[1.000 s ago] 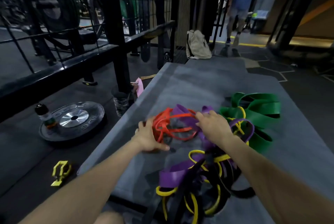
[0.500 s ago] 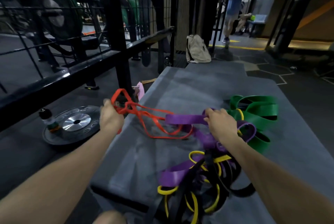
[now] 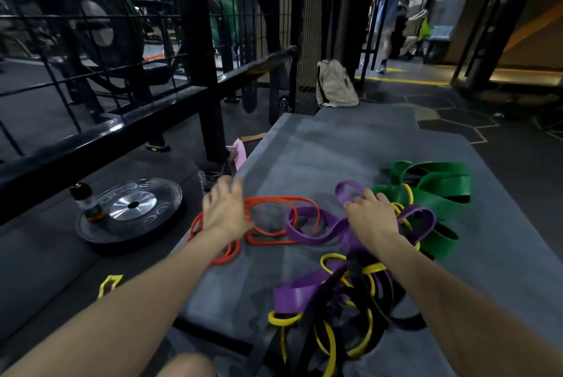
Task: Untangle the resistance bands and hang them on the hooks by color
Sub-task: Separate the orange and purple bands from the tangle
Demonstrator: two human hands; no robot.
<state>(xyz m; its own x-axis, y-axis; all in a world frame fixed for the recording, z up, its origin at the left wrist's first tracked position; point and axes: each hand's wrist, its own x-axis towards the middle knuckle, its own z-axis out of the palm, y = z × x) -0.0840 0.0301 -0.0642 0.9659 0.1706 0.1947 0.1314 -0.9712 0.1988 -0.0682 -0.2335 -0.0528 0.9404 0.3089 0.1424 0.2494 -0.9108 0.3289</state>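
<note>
A tangle of resistance bands lies on a grey mat [image 3: 335, 145]. Red bands [image 3: 268, 243] lie flat at the pile's left, pulled clear except where a purple band [image 3: 348, 185] loops through them. My left hand [image 3: 225, 209] hovers over the red bands' left part with fingers spread, holding nothing. My right hand [image 3: 368, 218] grips that purple band, with a loop rising past my fingertips. Wide green bands [image 3: 441, 191] sit at the right. Yellow bands [image 3: 285, 317] and black bands [image 3: 335, 300] are knotted with more purple nearest me. No hooks are in view.
A black weight plate [image 3: 131, 212] with a bottle [image 3: 86, 200] on it lies on the floor to the left, near a yellow object [image 3: 108, 283]. A black rack post [image 3: 210, 72] and rails stand behind. A beige backpack [image 3: 335, 84] leans beyond the mat. People stand far back [image 3: 396, 26].
My left hand pulled the red bands out to the left, then let go; they now lie flat on the mat. My right hand stayed on the purple band.
</note>
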